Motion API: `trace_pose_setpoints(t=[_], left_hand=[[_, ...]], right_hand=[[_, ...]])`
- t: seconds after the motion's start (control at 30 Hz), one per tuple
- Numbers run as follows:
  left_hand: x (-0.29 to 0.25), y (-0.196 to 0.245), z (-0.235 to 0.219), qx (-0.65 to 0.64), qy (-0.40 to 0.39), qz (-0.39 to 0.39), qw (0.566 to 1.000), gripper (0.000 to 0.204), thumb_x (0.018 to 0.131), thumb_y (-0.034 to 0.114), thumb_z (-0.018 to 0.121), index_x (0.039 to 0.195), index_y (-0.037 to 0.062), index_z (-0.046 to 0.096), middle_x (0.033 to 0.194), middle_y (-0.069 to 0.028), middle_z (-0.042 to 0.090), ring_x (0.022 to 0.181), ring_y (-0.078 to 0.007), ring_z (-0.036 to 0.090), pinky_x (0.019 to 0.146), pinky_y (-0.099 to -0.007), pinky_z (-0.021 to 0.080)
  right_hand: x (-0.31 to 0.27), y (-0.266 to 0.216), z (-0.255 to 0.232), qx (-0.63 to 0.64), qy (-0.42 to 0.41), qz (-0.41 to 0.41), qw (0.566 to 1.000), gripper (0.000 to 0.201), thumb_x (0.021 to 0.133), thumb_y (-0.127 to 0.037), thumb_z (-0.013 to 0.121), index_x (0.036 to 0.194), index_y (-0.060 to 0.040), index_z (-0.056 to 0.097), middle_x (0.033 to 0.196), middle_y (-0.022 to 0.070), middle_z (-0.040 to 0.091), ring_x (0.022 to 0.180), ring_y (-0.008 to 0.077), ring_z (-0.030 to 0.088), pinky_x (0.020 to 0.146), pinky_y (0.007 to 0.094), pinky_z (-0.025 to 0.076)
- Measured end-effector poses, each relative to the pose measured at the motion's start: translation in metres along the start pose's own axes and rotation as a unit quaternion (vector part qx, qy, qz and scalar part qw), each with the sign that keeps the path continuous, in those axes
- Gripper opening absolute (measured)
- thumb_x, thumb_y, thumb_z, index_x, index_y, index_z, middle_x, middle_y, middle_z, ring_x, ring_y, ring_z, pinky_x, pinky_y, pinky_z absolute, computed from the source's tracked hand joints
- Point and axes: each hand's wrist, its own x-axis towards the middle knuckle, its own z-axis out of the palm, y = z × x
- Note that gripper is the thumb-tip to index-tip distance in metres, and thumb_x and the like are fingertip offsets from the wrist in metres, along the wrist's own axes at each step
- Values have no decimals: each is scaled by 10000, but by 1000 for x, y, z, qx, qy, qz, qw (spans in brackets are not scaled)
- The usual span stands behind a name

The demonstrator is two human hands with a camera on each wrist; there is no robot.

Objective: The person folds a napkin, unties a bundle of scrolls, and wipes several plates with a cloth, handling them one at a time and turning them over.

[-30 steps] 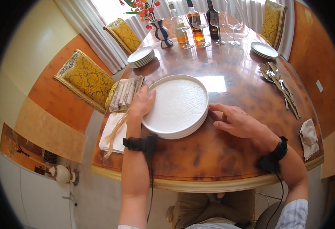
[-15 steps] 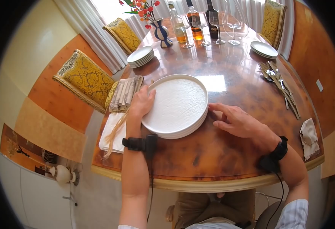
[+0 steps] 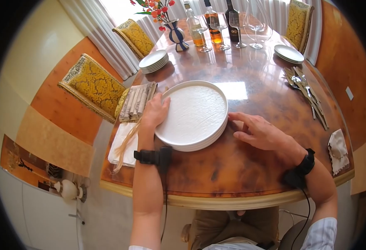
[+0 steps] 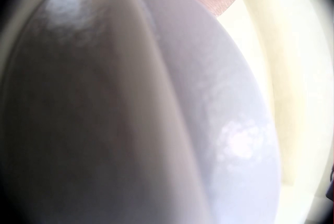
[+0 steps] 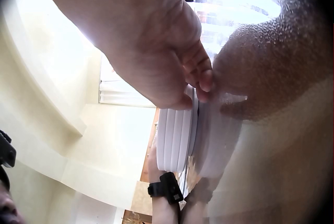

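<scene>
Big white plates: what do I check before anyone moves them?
1. Left hand at the left edge of the big white plates: ok.
2. Right hand at their right edge: ok.
3. Firm grip on both sides: cannot tell.
4. Middle of the top plate bare: ok.
5. Room beside the left hand: probably not ok, because the rolled cloths lie right next to it.
6. Cutlery away from the plates: ok.

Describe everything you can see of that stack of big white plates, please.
The stack of large white plates sits flat on the glossy wooden table. Several round plates, ceramic-looking, are piled neatly, edges lined up; the top one is bare, with a low upright rim and a shiny, faintly rippled surface. The left hand touches its left edge; the right hand's fingertips meet its right side.
</scene>
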Motion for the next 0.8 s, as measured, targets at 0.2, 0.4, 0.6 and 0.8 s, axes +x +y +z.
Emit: trace_pose_setpoints(t=[0.2, 0.4, 0.6, 0.8], left_hand=[[0, 0, 0, 0, -1, -1, 1000, 482, 1029, 392, 566, 1294, -8, 610, 1204, -341, 674, 1157, -507, 636, 1031, -531, 485], [-1, 0, 0, -4, 5, 4, 1000, 483, 1028, 390, 567, 1288, -15, 608, 1201, -341, 675, 1152, -504, 638, 1028, -528, 487], [1, -2, 1, -2, 2, 6, 1000, 480, 1026, 392, 568, 1276, -16, 611, 1199, -341, 675, 1151, -502, 639, 1025, -530, 487], [-1, 1, 0, 1, 10, 6, 1000, 484, 1026, 396, 568, 1287, -9, 612, 1207, -334, 676, 1158, -495, 639, 1032, -528, 484]], right_hand=[[0, -3, -1, 8, -1, 7, 1000, 545, 974, -173, 670, 1459, -6, 486, 1342, 251, 637, 1235, 406, 615, 1077, 466, 478], [0, -1, 0, -2, 3, 0, 1000, 547, 973, -174, 672, 1459, -5, 486, 1332, 253, 640, 1232, 407, 615, 1071, 465, 479], [0, -3, -1, -3, 3, -4, 1000, 543, 975, -175, 671, 1458, -6, 488, 1333, 250, 640, 1213, 403, 622, 1057, 462, 485], [-1, -4, -2, 6, 3, -7, 1000, 541, 973, -172, 674, 1456, -10, 493, 1263, 244, 663, 1085, 382, 660, 985, 458, 514]])
